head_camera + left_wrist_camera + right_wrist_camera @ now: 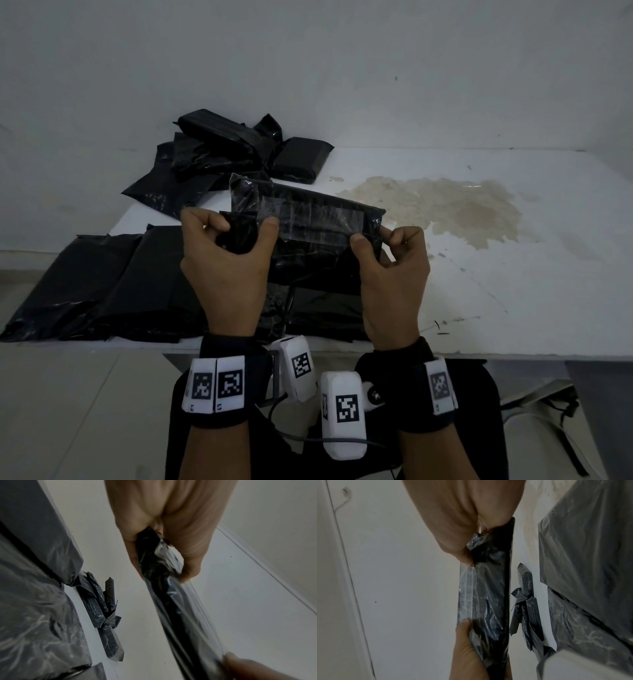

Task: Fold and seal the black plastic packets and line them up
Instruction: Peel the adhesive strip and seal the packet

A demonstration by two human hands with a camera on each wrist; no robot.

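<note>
Both hands hold one black plastic packet (315, 236) up above the table's near edge, its top flap with a clear shiny strip standing upright. My left hand (229, 246) pinches the packet's left end (159, 561) between thumb and fingers. At the right end (488, 550), my right hand (390, 253) pinches the flap's corner. Flat black packets (113, 291) lie side by side on the table at the near left. A loose pile of black packets (219, 154) sits farther back by the wall.
The white table (513, 301) carries a large brownish stain (455, 209) at the right. A grey-white wall (308, 68) rises directly behind it. A pale bag (548, 421) lies on the floor at lower right.
</note>
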